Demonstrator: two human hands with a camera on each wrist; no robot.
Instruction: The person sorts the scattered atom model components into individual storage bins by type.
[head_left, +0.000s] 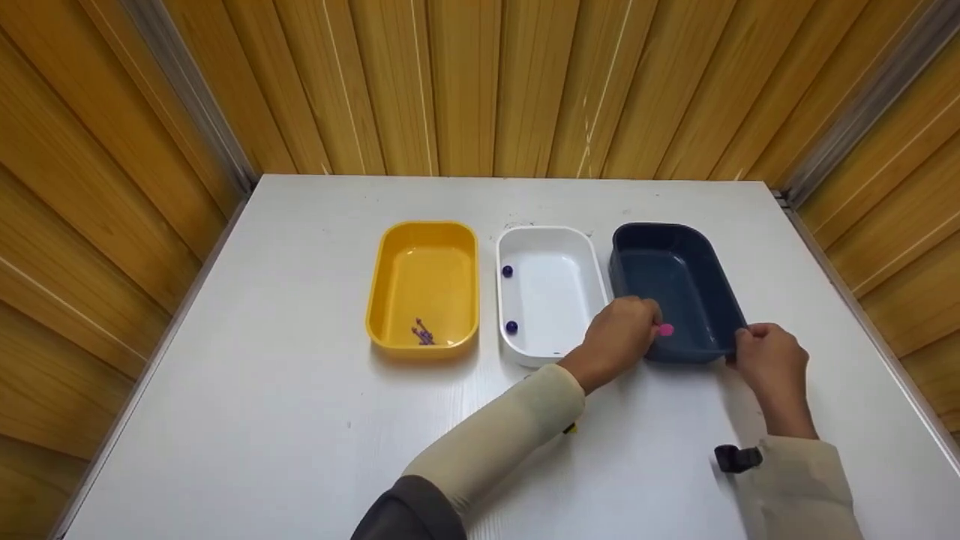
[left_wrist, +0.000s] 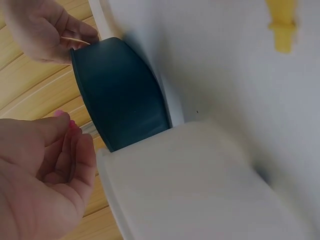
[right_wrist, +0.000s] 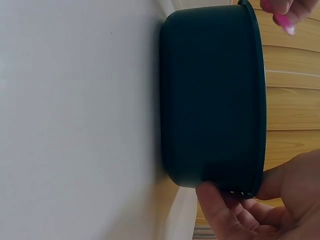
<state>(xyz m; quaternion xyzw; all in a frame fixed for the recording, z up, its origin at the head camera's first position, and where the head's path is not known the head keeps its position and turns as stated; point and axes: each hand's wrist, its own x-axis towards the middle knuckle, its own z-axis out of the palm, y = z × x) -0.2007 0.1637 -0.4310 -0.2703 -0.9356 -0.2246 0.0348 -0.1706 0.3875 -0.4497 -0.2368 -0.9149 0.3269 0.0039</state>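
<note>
A: Going from the left of the head view, what sits where?

B: The yellow tray [head_left: 424,285] left of centre holds a small purple clump [head_left: 423,332] at its near end. The white tray [head_left: 551,289] in the middle has two dark blue beads [head_left: 508,271] along its left wall. The dark blue tray [head_left: 679,289] right of centre looks bare inside.

A: So how far along does the sorting seem?

B: Judging by that, partly done: purple bits are placed, two beads remain in the white tray, and one pink piece [head_left: 664,329] is in transit.

A: And the hands?

B: The left hand [head_left: 619,334] pinches the pink piece between curled fingertips, just over the near-left rim of the dark blue tray. The right hand [head_left: 769,360] grips that tray's near-right corner, thumb on the outer wall.

A: Which way does the tray run?

B: Its long axis goes from lower frame to upper frame, leaning slightly left toward the top. The pink piece is too small to give a direction.
</note>
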